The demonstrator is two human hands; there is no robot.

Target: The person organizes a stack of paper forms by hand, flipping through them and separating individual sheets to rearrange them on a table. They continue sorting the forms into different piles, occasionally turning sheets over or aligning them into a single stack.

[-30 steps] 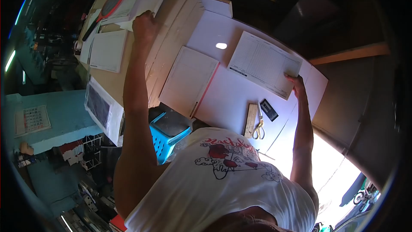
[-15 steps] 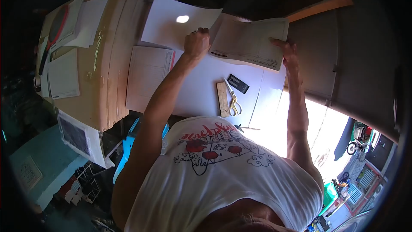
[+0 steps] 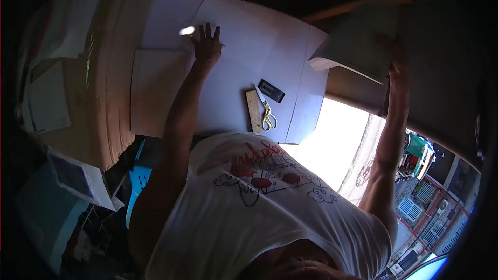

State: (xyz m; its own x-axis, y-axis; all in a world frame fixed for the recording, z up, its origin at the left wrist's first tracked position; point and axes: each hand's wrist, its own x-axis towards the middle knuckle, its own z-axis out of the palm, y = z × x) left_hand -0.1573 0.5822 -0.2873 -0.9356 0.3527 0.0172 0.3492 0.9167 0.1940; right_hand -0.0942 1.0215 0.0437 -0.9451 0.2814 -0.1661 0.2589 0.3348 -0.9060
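Note:
My left hand (image 3: 207,46) rests on the white tabletop (image 3: 233,36) with its fingers spread and nothing in it. At the right, beyond the table's edge, my right hand (image 3: 397,57) grips a stack of printed forms (image 3: 353,46); shadow and blur hide the fingertips. The forms' lower left edge curls. Between the hands lie a pair of gold-handled scissors (image 3: 267,114), a wooden block (image 3: 253,110) and a small black rectangular case (image 3: 272,91). Left of my left arm is a flat pad of paper (image 3: 158,88).
A big taped cardboard box (image 3: 104,93) stands at the left with papers (image 3: 49,96) on it. Below it is a blue plastic chair (image 3: 137,181). A wooden beam (image 3: 358,5) runs at the back right. A bright opening (image 3: 337,129) shows at the lower right.
My right hand has carried the forms rightward off the table. My left hand has opened from a closed shape and shifted left. The loose white sheet beneath it is no longer seen there.

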